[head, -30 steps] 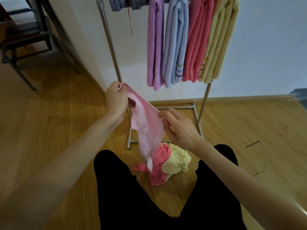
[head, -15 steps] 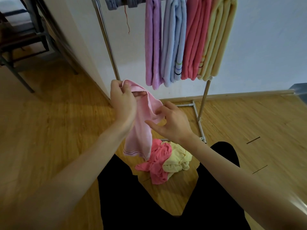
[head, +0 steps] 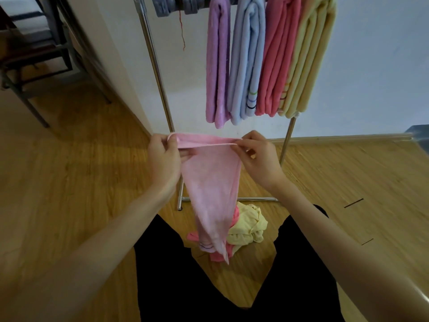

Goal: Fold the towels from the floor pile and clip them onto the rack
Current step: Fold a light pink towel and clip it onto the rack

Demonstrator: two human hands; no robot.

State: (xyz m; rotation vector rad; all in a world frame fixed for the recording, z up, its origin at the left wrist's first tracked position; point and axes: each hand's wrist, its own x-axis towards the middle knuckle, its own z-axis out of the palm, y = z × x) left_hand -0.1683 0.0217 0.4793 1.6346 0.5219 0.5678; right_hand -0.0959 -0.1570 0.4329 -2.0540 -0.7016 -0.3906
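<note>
Your left hand [head: 163, 159] and right hand [head: 257, 156] each pinch one end of the top edge of the pink towel [head: 212, 189], fingers curled round the hem, so that edge runs taut between them in front of the rack [head: 160, 73]. Below that edge the cloth narrows and hangs limp, its tail dangling over the pile [head: 241, 231] on the floor [head: 69, 182]; whether it touches the pile I cannot tell.

Judge it light and very soft: it will sag wherever you do not hold it and will keep no crease by itself. It looks like terry, so it should not slip from a pinch. The top corners are the right hold; for a tidy fold you would likely want the lower edge too, where thin stripes show.

The pile lies between your knees, near the rack's base bar, with a yellow and a deeper pink towel in it. 4 folded towels already hang on the rack: purple [head: 218, 66], blue [head: 247, 61], coral [head: 278, 54], yellow [head: 308, 56]. Grey clips [head: 176, 6] sit on the top bar left of them, seemingly free.

The floor is smooth wood boards. A white wall stands behind the rack, and a dark metal frame [head: 34, 54] far left.
</note>
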